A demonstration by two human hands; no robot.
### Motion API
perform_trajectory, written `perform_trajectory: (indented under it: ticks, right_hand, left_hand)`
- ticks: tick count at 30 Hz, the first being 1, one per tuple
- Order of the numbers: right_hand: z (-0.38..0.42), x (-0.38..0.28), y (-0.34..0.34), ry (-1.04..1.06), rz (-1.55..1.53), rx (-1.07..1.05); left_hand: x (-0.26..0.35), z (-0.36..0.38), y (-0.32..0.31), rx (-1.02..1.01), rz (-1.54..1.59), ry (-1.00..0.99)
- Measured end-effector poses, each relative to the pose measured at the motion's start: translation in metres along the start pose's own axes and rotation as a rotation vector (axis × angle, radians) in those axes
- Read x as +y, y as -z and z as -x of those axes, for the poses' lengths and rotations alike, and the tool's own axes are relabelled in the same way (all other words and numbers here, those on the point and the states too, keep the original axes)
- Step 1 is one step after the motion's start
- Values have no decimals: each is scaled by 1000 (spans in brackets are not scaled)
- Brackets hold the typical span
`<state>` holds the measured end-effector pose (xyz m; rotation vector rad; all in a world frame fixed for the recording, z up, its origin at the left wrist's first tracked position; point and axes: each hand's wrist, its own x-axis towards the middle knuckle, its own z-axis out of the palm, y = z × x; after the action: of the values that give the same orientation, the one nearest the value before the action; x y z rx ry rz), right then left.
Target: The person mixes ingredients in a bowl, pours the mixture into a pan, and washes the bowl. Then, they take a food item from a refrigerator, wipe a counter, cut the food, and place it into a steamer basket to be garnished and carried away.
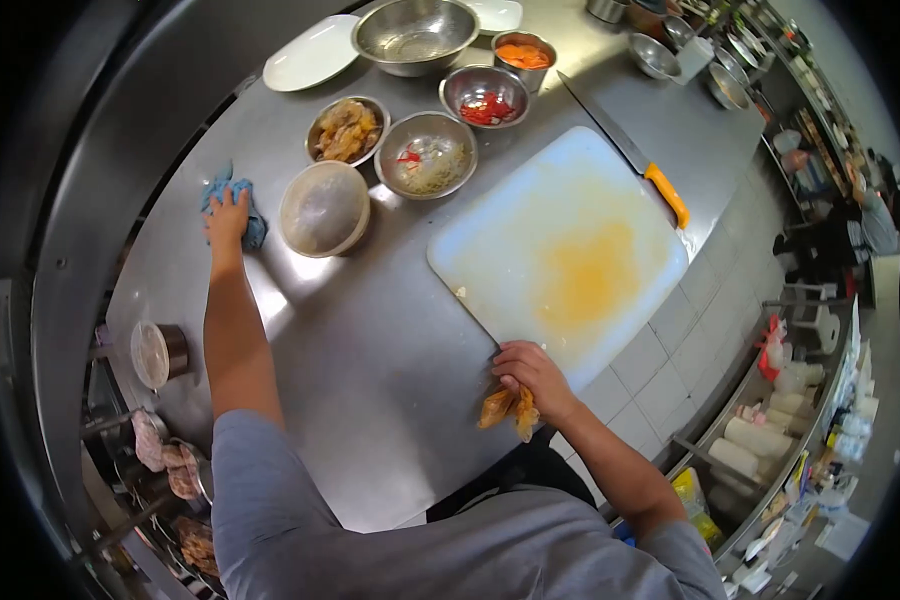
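My left hand [229, 216] reaches out to the far left and grips a crumpled blue cloth [253, 228] against the steel table. Just right of the cloth is a round tub with a translucent lid [324, 208]. My right hand [534, 376] is closed on a crumpled, translucent orange-brown plastic piece [511, 409], which looks like a stained disposable glove and hangs below the fingers. The fingers are at the near edge of a white cutting board [515, 200] with an orange stain. A knife with a yellow handle [667, 194] lies along the board's far right edge.
Behind the board stand steel bowls of red pepper pieces [488, 108], minced garlic [440, 170] and browned meat-like pieces [346, 131], plus a pot of carrot slices [523, 56]. A large bowl [415, 38] and a white plate [311, 54] are farther back. A lidded container [157, 355] sits at left.
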<state>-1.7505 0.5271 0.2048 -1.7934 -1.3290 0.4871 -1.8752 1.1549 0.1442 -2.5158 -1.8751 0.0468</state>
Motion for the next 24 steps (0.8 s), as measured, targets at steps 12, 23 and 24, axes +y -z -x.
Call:
perform_trajectory:
  ticks: [12, 23, 24]
  right_hand:
    - [-2, 0, -6, 103, -23, 107]
    - [69, -5, 47, -133, -658, 50]
    - [88, 2, 63, -120, -593, 45]
  left_hand:
    - [16, 174, -29, 382, -116, -144]
    - [-143, 542, -50, 388, 18, 257]
    - [-152, 584, -34, 300, -7, 431]
